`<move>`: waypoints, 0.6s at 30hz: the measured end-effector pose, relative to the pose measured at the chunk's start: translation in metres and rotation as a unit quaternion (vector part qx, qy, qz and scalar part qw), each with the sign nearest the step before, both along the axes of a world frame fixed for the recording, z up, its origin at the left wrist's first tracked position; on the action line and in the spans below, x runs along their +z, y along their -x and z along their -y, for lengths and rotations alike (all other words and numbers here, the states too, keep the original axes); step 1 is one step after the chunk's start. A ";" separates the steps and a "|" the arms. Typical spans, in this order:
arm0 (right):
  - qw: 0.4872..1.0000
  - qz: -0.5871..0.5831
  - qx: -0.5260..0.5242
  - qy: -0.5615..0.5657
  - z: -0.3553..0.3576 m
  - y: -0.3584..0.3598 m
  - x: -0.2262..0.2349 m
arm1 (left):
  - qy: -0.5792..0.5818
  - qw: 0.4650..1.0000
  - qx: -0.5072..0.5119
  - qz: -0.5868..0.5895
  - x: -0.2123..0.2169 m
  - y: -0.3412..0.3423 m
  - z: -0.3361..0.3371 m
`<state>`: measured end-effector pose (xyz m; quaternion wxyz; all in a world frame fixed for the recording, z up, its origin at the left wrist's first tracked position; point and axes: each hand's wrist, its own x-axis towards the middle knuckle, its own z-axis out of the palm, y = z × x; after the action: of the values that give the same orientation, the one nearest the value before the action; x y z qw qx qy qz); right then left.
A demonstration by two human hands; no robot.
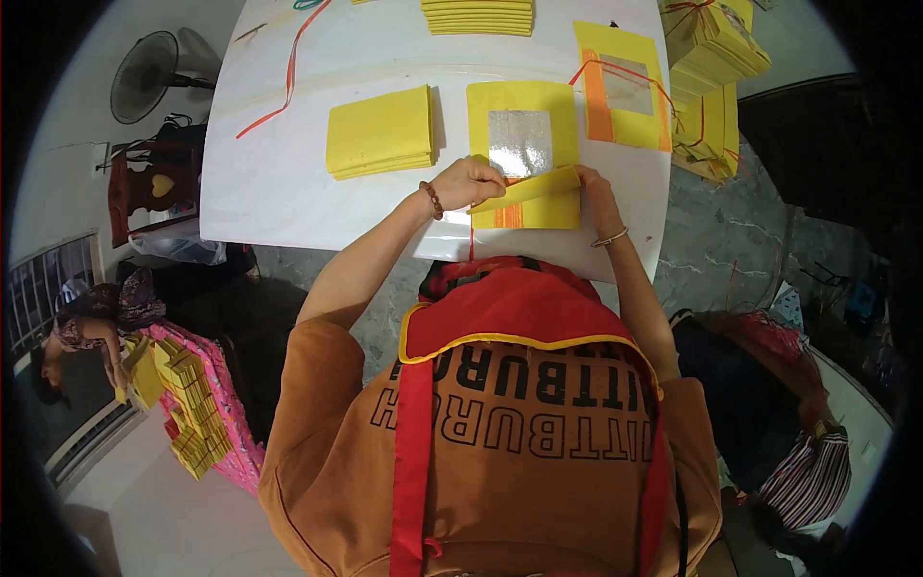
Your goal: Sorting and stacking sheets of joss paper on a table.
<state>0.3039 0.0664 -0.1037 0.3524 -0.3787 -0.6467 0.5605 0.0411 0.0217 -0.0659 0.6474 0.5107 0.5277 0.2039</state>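
Observation:
A yellow paper sheet with a silver foil square point(520, 135) and an orange strip lies at the table's near edge. Across its lower part, a yellow paper flap point(540, 185) is raised, with another orange patch showing beneath it. My left hand point(468, 183), a beaded bracelet at its wrist, pinches the flap's left end with closed fingers. At the right end, my right hand point(598, 200) grips the edge of the flap, its fingertips partly hidden behind the paper. Left of the sheet sits a stack of folded yellow paper point(380, 133).
On the white table point(279, 192) are a red string point(290, 82), a yellow stack point(478, 17) and a yellow bundle with orange strips point(623, 87). Tied yellow bundles point(707, 125) stand beyond the right edge. A fan point(144, 77) is at left; other people sit at both sides.

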 end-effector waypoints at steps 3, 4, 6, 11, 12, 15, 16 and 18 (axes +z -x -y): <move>0.987 0.134 0.015 0.090 -0.001 0.007 0.016 | -0.012 1.000 0.010 0.004 -0.003 0.001 0.003; 0.995 0.098 0.007 -0.003 0.003 0.006 0.005 | -0.028 0.999 0.016 0.003 -0.001 0.000 0.003; 0.994 0.060 0.000 -0.096 0.004 0.002 -0.008 | -0.049 0.999 0.022 -0.003 0.004 -0.003 0.005; 0.990 0.015 -0.020 0.141 0.006 0.001 -0.004 | -0.248 0.968 -0.016 -0.033 0.030 0.002 0.025; 0.990 0.015 -0.014 0.138 0.004 0.003 -0.004 | -0.250 0.967 -0.010 -0.035 0.022 0.007 0.028; 0.986 0.000 0.007 0.164 0.004 0.001 -0.001 | -0.471 0.825 -0.062 -0.307 0.003 0.011 0.029; 0.995 -0.023 0.001 0.096 0.006 0.001 0.003 | -0.471 0.825 -0.059 -0.306 0.004 0.011 0.029; 0.999 -0.044 -0.001 0.027 0.009 -0.005 0.017 | -0.500 0.796 -0.040 -0.338 0.011 0.007 0.035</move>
<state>0.3089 0.0576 -0.0868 0.3707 -0.3640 -0.6150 0.5932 0.0336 -0.0129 -0.0550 0.0897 0.8203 0.5166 0.2283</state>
